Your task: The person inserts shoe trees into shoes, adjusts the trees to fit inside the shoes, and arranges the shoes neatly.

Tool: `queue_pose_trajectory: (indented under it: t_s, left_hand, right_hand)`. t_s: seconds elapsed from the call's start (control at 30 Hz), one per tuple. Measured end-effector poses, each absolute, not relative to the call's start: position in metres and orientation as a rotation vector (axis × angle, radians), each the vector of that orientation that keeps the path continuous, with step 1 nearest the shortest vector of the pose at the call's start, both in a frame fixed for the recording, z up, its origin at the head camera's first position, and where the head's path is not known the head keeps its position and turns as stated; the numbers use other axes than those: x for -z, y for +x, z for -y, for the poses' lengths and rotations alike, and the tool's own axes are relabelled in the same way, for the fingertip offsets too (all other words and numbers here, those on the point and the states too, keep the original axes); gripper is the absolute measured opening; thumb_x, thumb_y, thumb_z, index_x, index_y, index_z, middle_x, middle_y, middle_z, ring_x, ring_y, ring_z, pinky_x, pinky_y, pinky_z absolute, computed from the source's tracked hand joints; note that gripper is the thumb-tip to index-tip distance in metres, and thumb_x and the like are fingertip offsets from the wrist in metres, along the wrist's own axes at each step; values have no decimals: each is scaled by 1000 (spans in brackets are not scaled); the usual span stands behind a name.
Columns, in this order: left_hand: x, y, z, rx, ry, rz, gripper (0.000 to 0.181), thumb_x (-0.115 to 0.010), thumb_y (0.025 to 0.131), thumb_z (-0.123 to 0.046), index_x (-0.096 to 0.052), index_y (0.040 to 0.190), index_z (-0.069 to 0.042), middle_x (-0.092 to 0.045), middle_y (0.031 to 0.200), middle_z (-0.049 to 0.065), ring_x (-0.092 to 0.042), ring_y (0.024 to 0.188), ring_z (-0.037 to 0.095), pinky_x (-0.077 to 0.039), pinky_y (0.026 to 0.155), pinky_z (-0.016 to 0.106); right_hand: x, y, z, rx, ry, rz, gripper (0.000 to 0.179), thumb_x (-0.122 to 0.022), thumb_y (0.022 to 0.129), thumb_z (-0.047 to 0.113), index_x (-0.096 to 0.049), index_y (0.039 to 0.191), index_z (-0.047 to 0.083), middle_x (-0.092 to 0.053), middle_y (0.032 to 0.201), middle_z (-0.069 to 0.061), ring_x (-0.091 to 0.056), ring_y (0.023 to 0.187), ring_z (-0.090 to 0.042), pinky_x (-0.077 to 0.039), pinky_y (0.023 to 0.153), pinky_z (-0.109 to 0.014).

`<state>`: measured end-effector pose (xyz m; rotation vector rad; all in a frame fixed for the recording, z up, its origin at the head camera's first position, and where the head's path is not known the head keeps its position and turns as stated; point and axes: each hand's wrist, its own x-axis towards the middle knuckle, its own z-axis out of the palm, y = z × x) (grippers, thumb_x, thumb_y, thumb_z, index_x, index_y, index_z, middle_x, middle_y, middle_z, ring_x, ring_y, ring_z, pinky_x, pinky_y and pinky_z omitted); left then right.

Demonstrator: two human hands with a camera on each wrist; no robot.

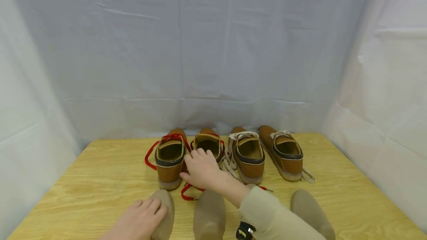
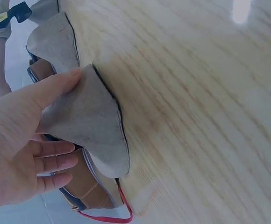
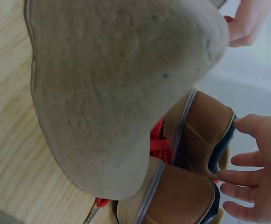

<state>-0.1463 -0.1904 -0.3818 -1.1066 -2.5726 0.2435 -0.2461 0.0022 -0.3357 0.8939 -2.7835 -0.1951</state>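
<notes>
Four brown leather shoes with dark padded collars (image 1: 251,173) stand in a row, toes toward the far edge of the pale wooden table (image 1: 76,195); the two leftmost carry red laces (image 1: 151,155), the other two off-white laces (image 1: 245,135). The right hand (image 1: 202,169) reaches over the heel of the second shoe from the left, hiding much of it; its fingers are apart and loosely extended, and contact is hard to make out. Closer to the near edge, which the head view cuts off, sit matte beige-grey shoe-shaped pieces (image 1: 209,214), one mostly covered by the beige sleeve (image 1: 267,214). The left hand (image 1: 141,217) rests on the leftmost piece: its thumb lies against it, three fingers stretch loosely past it, and the index finger is hidden, so whether it pinches cannot be told. Red lace ends show on both sides of the right forearm (image 1: 230,188), the stretch between hidden.
</notes>
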Motion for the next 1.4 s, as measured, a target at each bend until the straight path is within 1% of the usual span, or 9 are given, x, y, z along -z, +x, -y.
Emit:
queue_pose_trajectory:
  t_s: [0.03, 0.07, 0.13, 0.2, 0.27, 0.5, 0.87, 1.27, 1.4]
  left_hand:
    - [382, -146, 191, -225, -1105, 2581, 49, -59, 77, -65, -57, 91, -17, -39, 75, -6, -35, 62, 8, -27, 52, 22]
    - [382, -146, 191, -215, -1112, 2569, 50, -59, 75, -65, -57, 90, -17, -38, 74, -6, -34, 62, 8, -26, 52, 21]
    - [386, -147, 191, -248, -1122, 2466, 39, -64, 77, -54, -56, 87, -17, -38, 72, -5, -33, 60, 8, -23, 50, 20]
    - [390, -148, 191, -312, -1126, 2380, 26, -69, 74, -36, -55, 84, -17, -40, 72, -3, -37, 60, 10, -25, 49, 21]
    - [394, -148, 191, -362, -1114, 2301, 21, -69, 70, -25, -55, 82, -16, -41, 72, -2, -40, 62, 11, -25, 49, 21]
    - [399, -146, 190, -384, -1090, 2269, 16, -64, 72, -26, -53, 80, -17, -43, 72, -1, -42, 64, 13, -28, 51, 24]
    - [400, -147, 186, -363, -1065, 2197, 8, -50, 75, -24, -49, 74, -15, -43, 70, 0, -42, 64, 14, -28, 52, 27]
    - [397, -149, 181, -360, -1105, 2103, 13, -49, 75, -28, -53, 78, -15, -44, 70, 0, -42, 63, 16, -31, 55, 30]
    - [395, -147, 180, -349, -1116, 2125, 19, -53, 75, -34, -53, 81, -16, -44, 72, 1, -42, 65, 16, -32, 55, 32]
  right_hand:
    - [337, -245, -1, 213, 893, 2779, 45, -52, 90, 52, -58, 116, 16, -57, 104, -1, -51, 96, -19, -41, 76, -33]
    - [338, -245, 0, 222, 891, 2778, 46, -51, 90, 52, -57, 118, 16, -57, 106, -1, -51, 98, -19, -41, 78, -34]
    - [341, -243, 2, 239, 885, 2777, 51, -51, 90, 53, -54, 124, 16, -57, 111, -2, -51, 101, -19, -41, 81, -34]
    - [343, -241, 4, 236, 876, 2779, 54, -52, 89, 54, -52, 128, 16, -56, 117, -3, -50, 106, -21, -41, 85, -36]
    - [344, -239, 7, 238, 870, 2785, 56, -51, 89, 55, -50, 130, 16, -56, 119, -4, -50, 109, -21, -40, 86, -36]
    - [351, -235, 14, 245, 819, 2813, 56, -49, 90, 55, -47, 132, 18, -53, 118, -4, -48, 108, -21, -38, 86, -37]
    - [356, -234, 19, 266, 746, 2812, 58, -52, 88, 55, -47, 132, 18, -53, 120, -4, -48, 108, -21, -36, 87, -40]
    - [355, -236, 16, 293, 764, 2819, 57, -49, 90, 55, -44, 134, 19, -52, 120, -4, -47, 107, -21, -35, 84, -38]
    - [353, -237, 15, 284, 783, 2826, 57, -47, 91, 54, -43, 136, 19, -51, 123, -5, -47, 110, -22, -35, 85, -39]
